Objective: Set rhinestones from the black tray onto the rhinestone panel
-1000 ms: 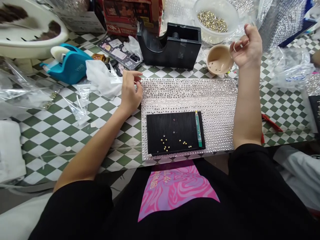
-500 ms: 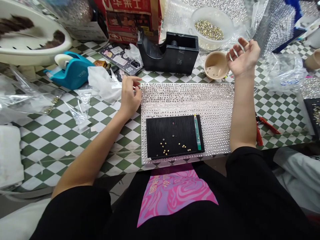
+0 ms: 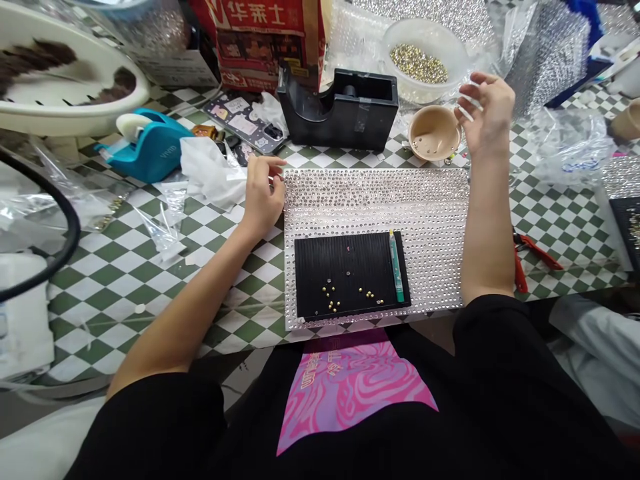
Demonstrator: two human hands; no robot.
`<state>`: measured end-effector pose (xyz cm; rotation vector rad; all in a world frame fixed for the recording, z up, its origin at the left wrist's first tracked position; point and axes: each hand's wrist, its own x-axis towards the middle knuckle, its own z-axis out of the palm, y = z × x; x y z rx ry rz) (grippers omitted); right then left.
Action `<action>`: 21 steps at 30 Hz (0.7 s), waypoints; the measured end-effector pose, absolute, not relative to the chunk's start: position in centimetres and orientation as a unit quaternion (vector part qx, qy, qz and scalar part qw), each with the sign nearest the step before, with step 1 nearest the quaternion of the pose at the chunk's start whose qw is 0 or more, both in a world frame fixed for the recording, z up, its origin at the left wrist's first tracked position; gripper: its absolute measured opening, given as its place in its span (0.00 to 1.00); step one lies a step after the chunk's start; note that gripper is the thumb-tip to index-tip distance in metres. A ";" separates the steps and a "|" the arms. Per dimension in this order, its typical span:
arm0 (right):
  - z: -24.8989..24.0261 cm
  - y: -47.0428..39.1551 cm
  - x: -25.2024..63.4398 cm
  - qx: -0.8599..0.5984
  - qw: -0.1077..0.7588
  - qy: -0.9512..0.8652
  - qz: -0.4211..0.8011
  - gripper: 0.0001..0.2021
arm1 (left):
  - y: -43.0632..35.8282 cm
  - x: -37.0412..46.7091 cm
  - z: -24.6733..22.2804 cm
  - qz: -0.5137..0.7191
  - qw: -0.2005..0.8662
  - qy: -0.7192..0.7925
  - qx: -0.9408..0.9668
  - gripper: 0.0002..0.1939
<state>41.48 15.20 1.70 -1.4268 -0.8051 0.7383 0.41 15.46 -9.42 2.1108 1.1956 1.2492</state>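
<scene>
A sheet covered in rhinestones (image 3: 435, 220) lies on the checkered tablecloth. On it rests a black ribbed board (image 3: 320, 260) with several small gold beads and a green pen (image 3: 396, 267) along its right side. My left hand (image 3: 263, 193) rests at the sheet's upper left corner, fingers loosely curled and apart, with nothing in it. Raised near the sheet's upper right corner, my right hand (image 3: 485, 113) has its palm turned up and its fingers apart, empty. Just left of it stands a beige cup (image 3: 434, 133) with a few small stones inside.
Behind the sheet stand a black tape dispenser (image 3: 365, 110), a bowl of gold beads (image 3: 420, 63) and a red paper bag (image 3: 273, 40). A blue tape dispenser (image 3: 155, 150) is at the left. Red-handled pliers (image 3: 535, 253) lie right of my right forearm.
My right hand has turned slightly, its fingers a little more spread. A black curved cable has come into view at the left edge. The whole view has shifted slightly.
</scene>
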 end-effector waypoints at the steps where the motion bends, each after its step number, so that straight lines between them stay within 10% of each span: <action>1: 1.6 15.3 41.6 -0.629 0.619 -0.355 0.307 0.13 | 15.5 0.4 -9.4 0.447 0.207 0.428 0.757 0.17; 21: -1.4 16.0 44.0 -0.814 0.264 -0.512 0.070 0.11 | 15.5 0.4 -9.5 0.453 0.206 0.431 0.753 0.19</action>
